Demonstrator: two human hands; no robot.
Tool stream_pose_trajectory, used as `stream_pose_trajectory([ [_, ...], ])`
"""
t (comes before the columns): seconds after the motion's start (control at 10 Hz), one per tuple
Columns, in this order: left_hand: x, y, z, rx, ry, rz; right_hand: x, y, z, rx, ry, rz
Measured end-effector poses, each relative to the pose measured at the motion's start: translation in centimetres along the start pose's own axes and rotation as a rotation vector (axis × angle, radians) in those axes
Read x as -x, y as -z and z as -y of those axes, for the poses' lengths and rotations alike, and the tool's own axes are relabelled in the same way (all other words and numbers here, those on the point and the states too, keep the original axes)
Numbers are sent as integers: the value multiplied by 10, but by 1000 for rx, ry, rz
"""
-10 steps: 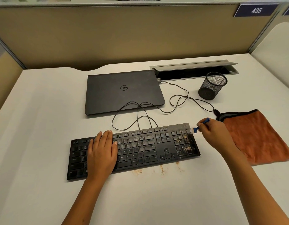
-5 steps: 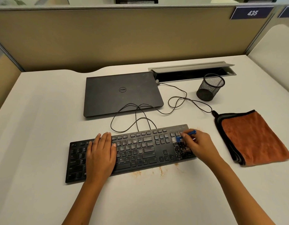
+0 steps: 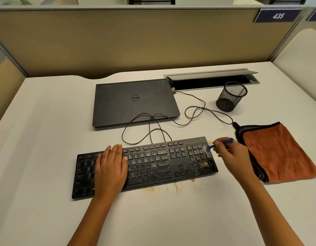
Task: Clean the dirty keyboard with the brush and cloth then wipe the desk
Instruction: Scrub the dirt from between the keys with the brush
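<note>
The black keyboard point(image 3: 146, 166) has brown crumbs on its right keys. The left hand point(image 3: 111, 167) lies flat on it. The right hand point(image 3: 231, 155) pinches a blue brush point(image 3: 218, 144) there.

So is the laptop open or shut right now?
Shut. The laptop lies flat on the desk behind the keyboard, lid down with its logo facing up; no screen or keys show.
</note>
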State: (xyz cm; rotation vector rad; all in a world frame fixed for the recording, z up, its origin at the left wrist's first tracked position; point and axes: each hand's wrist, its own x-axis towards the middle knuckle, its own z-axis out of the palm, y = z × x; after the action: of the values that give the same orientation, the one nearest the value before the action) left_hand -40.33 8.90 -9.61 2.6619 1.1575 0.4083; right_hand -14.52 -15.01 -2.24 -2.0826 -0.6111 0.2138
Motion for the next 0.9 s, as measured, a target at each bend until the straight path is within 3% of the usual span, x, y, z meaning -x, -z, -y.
stream_pose_trajectory([
  [0.1, 0, 0, 1, -6, 0, -1, 19, -17, 9, -81, 1, 203],
  [0.2, 0, 0, 1, -8, 0, -1, 29, -24, 8, -12, 12, 295],
  [0.5, 0, -1, 1, -4, 0, -1, 15, 2, -18, 275, 72, 13],
  [0.7, 0, -1, 0, -3, 5, 0, 21, 2, -9, 208, 82, -121],
  [0.8, 0, -1, 0, -3, 5, 1, 29, -5, -2, 79, 85, -40],
  [0.9, 0, -1, 1, -1, -1, -6, 46, -19, 1, 56, 98, 181],
])
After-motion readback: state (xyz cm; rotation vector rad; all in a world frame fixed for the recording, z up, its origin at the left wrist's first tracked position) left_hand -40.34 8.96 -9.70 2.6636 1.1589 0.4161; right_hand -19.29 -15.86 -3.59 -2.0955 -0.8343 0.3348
